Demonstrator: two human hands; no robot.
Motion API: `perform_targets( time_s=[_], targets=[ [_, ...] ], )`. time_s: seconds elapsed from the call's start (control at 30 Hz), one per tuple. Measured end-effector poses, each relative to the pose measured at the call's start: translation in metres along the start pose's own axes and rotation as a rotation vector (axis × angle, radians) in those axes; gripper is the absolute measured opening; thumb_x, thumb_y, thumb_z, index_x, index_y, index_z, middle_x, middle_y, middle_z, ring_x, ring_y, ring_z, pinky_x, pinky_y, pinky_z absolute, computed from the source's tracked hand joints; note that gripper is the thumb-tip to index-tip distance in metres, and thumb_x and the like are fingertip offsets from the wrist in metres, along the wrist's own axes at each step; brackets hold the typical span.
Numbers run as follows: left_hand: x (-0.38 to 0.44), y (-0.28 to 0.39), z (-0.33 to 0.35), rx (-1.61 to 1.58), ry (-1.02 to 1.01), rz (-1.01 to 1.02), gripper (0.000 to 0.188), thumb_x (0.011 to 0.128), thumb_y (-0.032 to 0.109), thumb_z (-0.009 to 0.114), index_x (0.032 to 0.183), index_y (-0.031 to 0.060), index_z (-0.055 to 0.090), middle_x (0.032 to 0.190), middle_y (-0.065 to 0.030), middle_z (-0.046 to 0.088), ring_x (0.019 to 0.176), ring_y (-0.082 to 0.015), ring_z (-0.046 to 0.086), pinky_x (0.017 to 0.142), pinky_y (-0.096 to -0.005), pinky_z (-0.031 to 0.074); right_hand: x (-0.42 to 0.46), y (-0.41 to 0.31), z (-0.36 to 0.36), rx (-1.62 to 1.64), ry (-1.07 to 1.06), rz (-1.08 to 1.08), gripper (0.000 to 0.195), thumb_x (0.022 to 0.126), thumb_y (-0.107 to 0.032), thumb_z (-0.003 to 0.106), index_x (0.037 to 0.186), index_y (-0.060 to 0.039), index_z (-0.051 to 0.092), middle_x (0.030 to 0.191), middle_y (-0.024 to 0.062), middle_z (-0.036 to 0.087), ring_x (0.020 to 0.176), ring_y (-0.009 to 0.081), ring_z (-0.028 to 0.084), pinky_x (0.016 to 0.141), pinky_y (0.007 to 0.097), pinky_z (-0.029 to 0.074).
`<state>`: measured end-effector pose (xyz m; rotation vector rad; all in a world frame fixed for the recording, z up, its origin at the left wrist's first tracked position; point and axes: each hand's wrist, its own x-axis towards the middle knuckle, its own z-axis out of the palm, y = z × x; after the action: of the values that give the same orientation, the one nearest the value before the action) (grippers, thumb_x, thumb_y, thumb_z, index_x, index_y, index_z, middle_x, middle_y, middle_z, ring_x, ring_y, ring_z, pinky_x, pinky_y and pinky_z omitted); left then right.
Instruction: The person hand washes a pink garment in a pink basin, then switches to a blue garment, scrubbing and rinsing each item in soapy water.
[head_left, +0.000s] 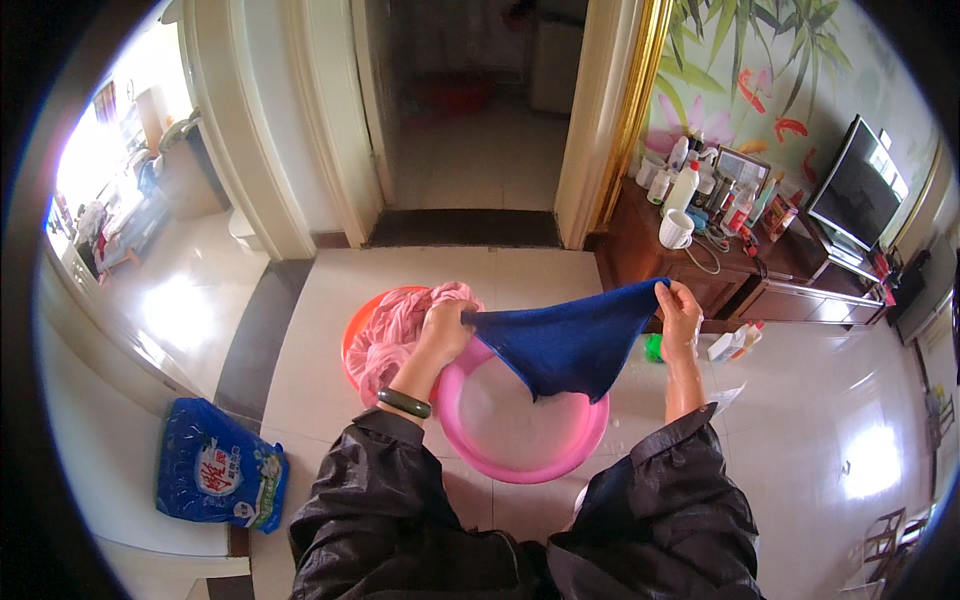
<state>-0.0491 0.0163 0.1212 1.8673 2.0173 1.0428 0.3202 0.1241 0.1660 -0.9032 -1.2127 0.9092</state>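
A dark blue cloth (566, 337) hangs stretched between my two hands. My left hand (450, 330) grips one corner, with a dark bangle round that wrist. The opposite upper corner is pinched in the wet fingers of my right hand (677, 311). Below the cloth a pink plastic basin (480, 466) on the floor holds cloudy, sudsy water; the cloth's lower points hang over its opening. Behind my left hand, pink wet fabric (390, 337) is heaped in an orange-red basin (349, 337) and spills over its rim beside the pink one.
A blue detergent bag (217, 465) leans by the wall at left. At right, a wooden cabinet (705, 281) bears bottles, a white mug (676, 229) and a television (860, 184). A green object (655, 348) and a white bottle (731, 343) are on the tiles. A dark doorway sill (465, 228) lies ahead.
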Motion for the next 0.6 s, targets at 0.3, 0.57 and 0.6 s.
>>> perform_targets(
  time_s=[0.3,0.57,0.6],
  targets=[
    [0.026,-0.042,0.043,-0.459,0.171,-0.237,0.026,0.087,0.025,0.063,0.086,0.0001,0.07,0.081,-0.0199,0.067,0.084,-0.0336,0.067,0.079,-0.0416,0.05,-0.003,0.0,-0.003,-0.052,-0.05,-0.026,0.022,0.09,-0.02,0.072,0.1,0.0004,0.071,0.082,-0.0039,0.064,0.073,0.004,0.054,0.065,0.0193,0.044],
    [-0.003,0.041,0.041,-1.106,-0.119,-0.605,0.029,0.097,0.027,0.059,0.085,0.002,0.068,0.073,-0.003,0.064,0.066,-0.0133,0.062,0.058,-0.0281,0.051,-0.064,0.011,0.064,-0.494,-0.212,-0.277,0.022,0.085,-0.015,0.074,0.096,0.0034,0.067,0.091,0.0133,0.065,0.081,0.0206,0.064,0.072,0.0313,0.053],
    [-0.007,0.05,0.044,-1.166,-0.163,-0.572,0.03,0.098,0.029,0.059,0.088,0.003,0.068,0.075,-0.0028,0.065,0.066,-0.0136,0.063,0.06,-0.0278,0.052,-0.078,0.006,0.076,-0.457,-0.274,-0.247,0.023,0.085,-0.014,0.074,0.097,0.0038,0.066,0.096,0.0143,0.064,0.085,0.0232,0.065,0.073,0.033,0.053]
  ],
)
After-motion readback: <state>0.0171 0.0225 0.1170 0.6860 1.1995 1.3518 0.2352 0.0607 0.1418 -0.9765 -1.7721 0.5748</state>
